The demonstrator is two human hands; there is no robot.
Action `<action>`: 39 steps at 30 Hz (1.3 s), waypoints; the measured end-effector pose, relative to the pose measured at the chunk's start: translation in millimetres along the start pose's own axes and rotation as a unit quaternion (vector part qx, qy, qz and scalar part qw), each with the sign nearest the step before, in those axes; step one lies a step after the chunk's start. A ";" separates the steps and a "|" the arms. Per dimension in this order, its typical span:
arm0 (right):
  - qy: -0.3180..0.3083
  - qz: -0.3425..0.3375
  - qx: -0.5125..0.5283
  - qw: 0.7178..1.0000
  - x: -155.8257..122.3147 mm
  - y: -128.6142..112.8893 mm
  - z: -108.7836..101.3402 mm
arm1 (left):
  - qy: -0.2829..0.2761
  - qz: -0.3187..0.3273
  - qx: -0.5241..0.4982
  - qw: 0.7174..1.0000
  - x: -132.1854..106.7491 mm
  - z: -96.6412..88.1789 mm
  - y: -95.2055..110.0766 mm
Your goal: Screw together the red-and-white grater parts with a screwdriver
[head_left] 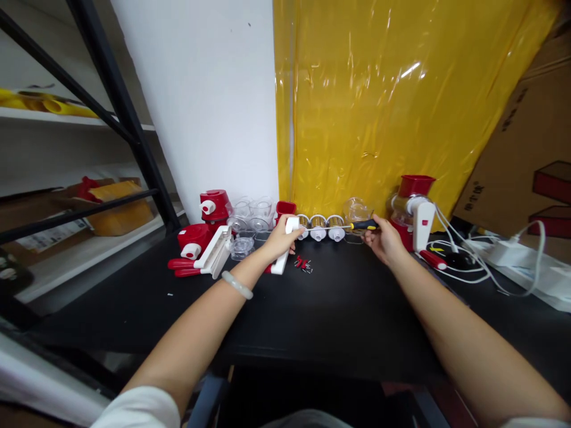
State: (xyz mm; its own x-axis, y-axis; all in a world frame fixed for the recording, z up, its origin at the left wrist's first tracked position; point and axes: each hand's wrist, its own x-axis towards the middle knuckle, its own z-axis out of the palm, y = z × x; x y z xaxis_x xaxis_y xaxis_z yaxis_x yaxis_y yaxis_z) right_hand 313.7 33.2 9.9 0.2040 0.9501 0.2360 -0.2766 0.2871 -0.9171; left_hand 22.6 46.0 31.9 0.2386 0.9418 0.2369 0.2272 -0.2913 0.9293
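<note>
My left hand (pixel 279 239) is closed around a white crank handle (pixel 280 263) with a red grip at its lower end, held over the black table. In my right hand (pixel 384 239) is a screwdriver (pixel 363 225) with a black and yellow handle. Its long shaft lies level and points left, the tip reaching the top end of the crank handle; whether it sits in a screw is too small to tell. Below the shaft lies a small pile of red pieces and screws (pixel 303 263). Several grater drums (pixel 317 227) stand in a row behind the shaft.
At left are red grater housings (pixel 194 241), white crank handles (pixel 216 252) and clear plastic parts (pixel 254 213). An assembled red and white grater (pixel 414 211) stands at right, beside white cables and a power strip (pixel 530 267). Yellow plastic sheeting (pixel 383 107) hangs behind the table (pixel 339 327).
</note>
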 end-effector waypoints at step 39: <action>0.178 0.114 -0.103 0.972 -11.3 13.1 6.1 | 0.085 0.071 0.086 0.990 -18.0 5.8 -28.8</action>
State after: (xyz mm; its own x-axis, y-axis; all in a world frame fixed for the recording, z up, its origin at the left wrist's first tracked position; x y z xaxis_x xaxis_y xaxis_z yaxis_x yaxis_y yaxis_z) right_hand 302.0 26.9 -2.8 0.4819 0.8730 -0.0744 -0.1668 0.0080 -0.9860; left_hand 17.3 36.5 -0.8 0.1211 0.8997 0.4193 0.3634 -0.4333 0.8248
